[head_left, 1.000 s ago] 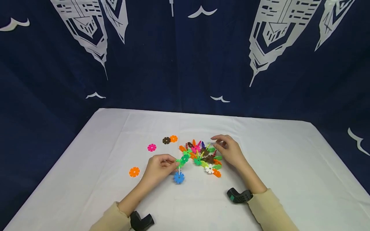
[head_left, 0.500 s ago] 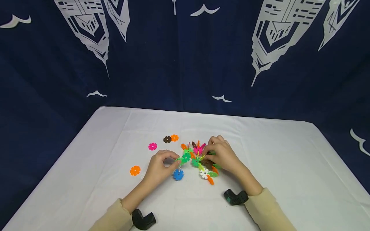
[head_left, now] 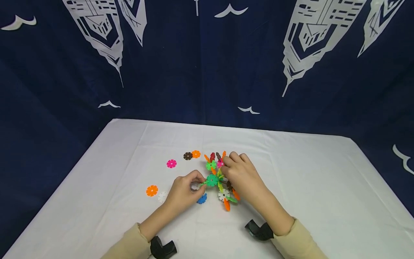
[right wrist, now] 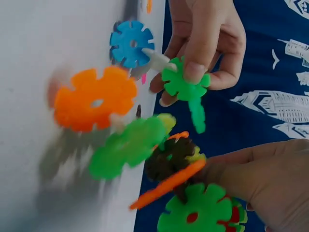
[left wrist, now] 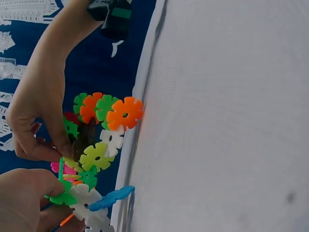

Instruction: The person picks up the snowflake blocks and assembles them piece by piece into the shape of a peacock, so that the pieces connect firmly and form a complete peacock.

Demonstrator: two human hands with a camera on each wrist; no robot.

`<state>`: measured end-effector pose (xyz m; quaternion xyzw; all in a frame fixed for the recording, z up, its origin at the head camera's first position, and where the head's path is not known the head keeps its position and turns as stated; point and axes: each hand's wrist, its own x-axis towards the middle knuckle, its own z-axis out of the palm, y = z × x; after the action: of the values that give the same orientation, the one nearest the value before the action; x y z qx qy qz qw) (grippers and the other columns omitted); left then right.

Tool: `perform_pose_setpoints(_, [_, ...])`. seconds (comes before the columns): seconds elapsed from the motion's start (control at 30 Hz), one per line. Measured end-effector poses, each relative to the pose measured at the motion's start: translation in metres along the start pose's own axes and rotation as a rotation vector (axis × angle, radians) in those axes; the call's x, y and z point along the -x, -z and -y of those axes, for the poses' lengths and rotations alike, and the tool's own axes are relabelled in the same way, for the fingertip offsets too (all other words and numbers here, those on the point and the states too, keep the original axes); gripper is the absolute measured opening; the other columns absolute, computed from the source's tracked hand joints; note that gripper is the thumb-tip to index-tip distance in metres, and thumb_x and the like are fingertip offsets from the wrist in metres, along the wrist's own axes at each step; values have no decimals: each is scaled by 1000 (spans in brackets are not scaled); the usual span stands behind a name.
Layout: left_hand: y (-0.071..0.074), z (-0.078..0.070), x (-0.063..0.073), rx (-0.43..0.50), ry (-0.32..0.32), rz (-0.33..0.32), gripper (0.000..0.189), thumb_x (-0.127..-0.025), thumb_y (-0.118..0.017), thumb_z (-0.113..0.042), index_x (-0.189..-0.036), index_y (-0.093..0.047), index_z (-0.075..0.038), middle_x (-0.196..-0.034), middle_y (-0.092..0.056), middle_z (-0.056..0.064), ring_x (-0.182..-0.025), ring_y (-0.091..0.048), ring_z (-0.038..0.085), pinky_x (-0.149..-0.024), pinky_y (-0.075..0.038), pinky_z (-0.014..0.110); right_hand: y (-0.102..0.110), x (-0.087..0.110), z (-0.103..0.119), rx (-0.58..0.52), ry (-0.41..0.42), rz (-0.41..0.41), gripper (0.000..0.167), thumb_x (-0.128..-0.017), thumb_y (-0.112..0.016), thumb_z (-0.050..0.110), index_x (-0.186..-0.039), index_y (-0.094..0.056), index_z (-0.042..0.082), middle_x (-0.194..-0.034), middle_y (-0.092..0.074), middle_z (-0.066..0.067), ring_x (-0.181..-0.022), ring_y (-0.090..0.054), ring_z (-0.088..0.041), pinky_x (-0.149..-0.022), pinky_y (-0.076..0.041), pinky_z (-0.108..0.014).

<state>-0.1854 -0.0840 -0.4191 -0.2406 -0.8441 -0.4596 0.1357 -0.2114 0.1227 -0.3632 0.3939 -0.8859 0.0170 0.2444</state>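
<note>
My left hand [head_left: 185,189] pinches a light green notched flower disc [right wrist: 186,82] between thumb and fingers. White discs [left wrist: 87,200] and a blue disc [right wrist: 133,43] are slotted onto that piece, along with another green disc seen edge-on. My right hand [head_left: 240,172] grips a larger cluster of interlocked flower discs, its fingertips at a brown disc [right wrist: 169,159]. Green, orange, yellow, red, pink and white discs stick out around the cluster, including an orange disc [right wrist: 96,99] on its near side. The two joined pieces are close together between my hands.
Loose on the white tablecloth [head_left: 291,172], left of the hands, lie an orange disc [head_left: 152,190], a pale disc [head_left: 162,196] and a pink disc [head_left: 171,163]. Farther back, a brown disc [head_left: 188,156] sits by another orange disc [head_left: 196,154]. A dark blue patterned curtain [head_left: 181,72] hangs behind.
My right hand has come in from the cluster's right side and taken hold of it. The cluster has turned and shifted slightly left, toward the green piece in my left hand, which has barely moved.
</note>
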Motion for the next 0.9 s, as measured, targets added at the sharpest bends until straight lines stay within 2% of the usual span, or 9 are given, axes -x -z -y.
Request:
perform_pose_setpoints(0.2, [-2,1,0,33,-4,11,12,-82,-69,-3,-88,-63,-11,-83,-68,1,-80,-63,5,-69,-53,22,-4,1,1,-54,-35,-11,21,-71,-76,-3,-67,-63,13,-69,-40,4,-72,-37,-19,-61,-27,-30])
perform_pose_setpoints(0.3, [-1,2,1,50,-11,-14,12,-81,-69,-1,-88,-65,-11,-84,-68,0,-80,-63,7,-63,-52,19,-7,2,2,-102,-52,-22,16,-71,-80,5,-70,-67,14,-70,-42,5,-73,-38,-18,-61,-27,-29])
perform_pose_setpoints(0.4, [-1,2,1,50,-40,-49,13,-80,-69,0,-87,-66,-11,-84,-68,-1,-80,-62,8,-60,-53,21,-11,2,4,-145,-73,-31,14,-70,-83,12,-72,-69,14,-71,-45,5,-73,-39,-17,-61,-28,-29])
perform_pose_setpoints(0.53, [-1,2,0,24,-94,-78,14,-78,-72,0,-88,-70,-9,-86,-68,-3,-82,-61,9,-65,-53,26,-17,2,8,-184,-96,-42,14,-70,-83,14,-73,-70,14,-72,-46,6,-72,-40,-17,-60,-28,-28])
perform_pose_setpoints(0.7, [-1,4,-1,-1,-88,-67,23,-73,-80,-7,-95,-72,-8,-90,-68,-4,-85,-61,8,-71,-51,26,-20,2,13,-182,-83,-38,14,-70,-83,14,-74,-70,13,-73,-49,4,-73,-40,-17,-60,-28,-28])
perform_pose_setpoints(0.9, [-2,4,-2,-25,-66,-63,36,-69,-84,-11,-101,-72,-5,-93,-69,0,-87,-62,9,-71,-51,24,-17,1,18,-115,-60,-38,15,-71,-80,7,-71,-66,12,-73,-49,3,-74,-40,-18,-61,-28,-29])
